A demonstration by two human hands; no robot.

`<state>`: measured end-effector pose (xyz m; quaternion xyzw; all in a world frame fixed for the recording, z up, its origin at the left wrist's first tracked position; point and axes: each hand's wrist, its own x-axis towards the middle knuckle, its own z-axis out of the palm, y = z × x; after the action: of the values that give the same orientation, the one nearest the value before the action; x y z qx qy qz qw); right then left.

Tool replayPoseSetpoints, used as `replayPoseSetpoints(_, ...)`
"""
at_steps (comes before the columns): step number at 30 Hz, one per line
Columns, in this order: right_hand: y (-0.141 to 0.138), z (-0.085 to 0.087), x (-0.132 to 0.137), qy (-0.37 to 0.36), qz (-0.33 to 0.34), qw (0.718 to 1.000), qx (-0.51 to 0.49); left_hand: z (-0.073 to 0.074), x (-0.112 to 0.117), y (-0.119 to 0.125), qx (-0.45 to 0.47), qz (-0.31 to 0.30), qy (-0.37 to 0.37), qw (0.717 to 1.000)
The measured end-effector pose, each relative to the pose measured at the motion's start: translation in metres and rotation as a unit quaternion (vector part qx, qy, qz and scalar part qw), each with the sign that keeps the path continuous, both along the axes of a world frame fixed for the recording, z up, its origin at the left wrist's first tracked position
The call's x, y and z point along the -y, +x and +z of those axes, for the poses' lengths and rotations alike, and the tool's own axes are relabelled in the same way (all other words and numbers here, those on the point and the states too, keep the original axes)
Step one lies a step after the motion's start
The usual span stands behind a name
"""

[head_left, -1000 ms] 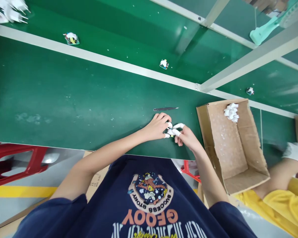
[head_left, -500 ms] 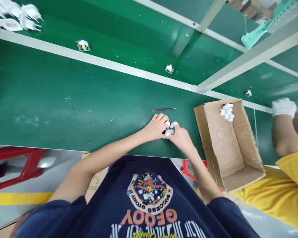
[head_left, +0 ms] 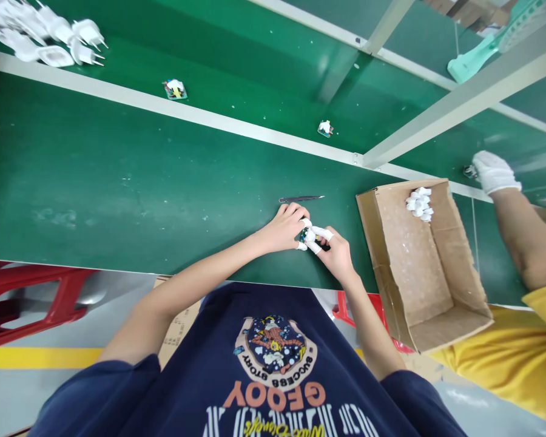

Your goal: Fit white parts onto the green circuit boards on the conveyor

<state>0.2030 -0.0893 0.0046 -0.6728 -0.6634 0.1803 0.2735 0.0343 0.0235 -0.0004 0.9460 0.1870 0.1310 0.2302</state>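
Small white electronic part [head_left: 310, 238] sits just above the near green bench top [head_left: 118, 182], pinched between the fingertips of both hands, close to the bench's edge. Much of it is hidden by the fingers: only white surfaces and a few dark and coloured flecks show, so its exact shape is hard to make out. The left hand [head_left: 282, 229] comes in from the lower left, its fingers curled and pressed in on the part. The right hand [head_left: 335, 258] closes on it from the other side, with white finger cots [head_left: 321, 232] covering the fingertips. Whether the part touches the bench cannot be told from this view.

Tweezers [head_left: 300, 198] lie on the bench just beyond the hands, their tips pointing right. To the right stands an open cardboard box [head_left: 377, 212], with a small heap of white pieces [head_left: 417, 202] inside at its far end. Past a pale metal rail [head_left: 173, 103], small white-and-green parts [head_left: 325, 127] lie apart on a farther green surface, and white plug-like pieces [head_left: 50, 42] are bunched at the upper left. At the far right, a co-worker's white-gloved hand [head_left: 494, 172] reaches over that surface, and a yellow sleeve [head_left: 539, 303] shows below it.
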Motion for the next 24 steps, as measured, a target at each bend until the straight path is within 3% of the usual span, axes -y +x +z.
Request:
replayPoseSetpoints(4, 0.008, 0.009, -0.004, -0.070, -0.001, 0.993, -0.091, 0.000, -0.001, 0.002, 0.002, -0.004, -0.025, 1.000)
replayPoseSetpoints(6, 0.014, 0.012, -0.007, -0.159, -0.025, 0.965, -0.207, 0.000, -0.002, 0.002, 0.001, -0.005, -0.029, 1.000)
replayPoseSetpoints(9, 0.019, 0.012, -0.014, -0.265, -0.074, 0.897, -0.346, -0.001, -0.002, 0.002, 0.005, -0.007, -0.030, 1.000)
replayPoseSetpoints(14, 0.016, 0.011, -0.022, -0.306, -0.076, 0.853, -0.415, -0.002, -0.003, 0.002, 0.013, -0.008, -0.035, 0.999)
replayPoseSetpoints(17, 0.013, 0.014, -0.026, -0.316, -0.070, 0.850, -0.416, -0.002, -0.003, 0.003, 0.016, -0.010, -0.037, 0.999)
replayPoseSetpoints(24, 0.009, 0.017, -0.031, -0.310, -0.052, 0.886, -0.340, -0.002, -0.003, 0.003, 0.013, -0.008, -0.040, 0.999)
